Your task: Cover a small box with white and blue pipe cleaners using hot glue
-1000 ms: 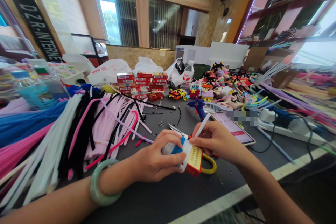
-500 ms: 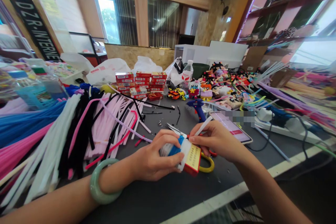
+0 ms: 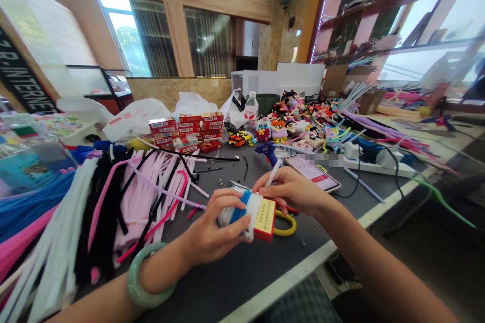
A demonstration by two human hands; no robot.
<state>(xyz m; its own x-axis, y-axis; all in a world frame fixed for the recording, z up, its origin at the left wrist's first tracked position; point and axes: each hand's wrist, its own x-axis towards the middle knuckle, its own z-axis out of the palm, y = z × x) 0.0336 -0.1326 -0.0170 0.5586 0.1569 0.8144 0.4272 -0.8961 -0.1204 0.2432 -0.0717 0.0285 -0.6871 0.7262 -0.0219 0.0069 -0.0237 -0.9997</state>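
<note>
Hands shifted left in view; left hand (image 3: pixel 212 234) clasps the red box (image 3: pixel 265 219), right hand (image 3: pixel 291 192) pinches the white pipe cleaner (image 3: pixel 273 172), which may unwind if slackened.

Two hands (image 3: pixel 210 234) (image 3: pixel 290 192) — one phone (image 3: pixel 312 171), one bottle (image 3: pixel 250 107), one glue gun (image 3: pixel 266 151).

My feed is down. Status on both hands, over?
Left hand grip shut on red box, wrapped in white and blue. Right hand pinching white pipe cleaner at box top. Scissors lie beneath, phone beside.
</note>
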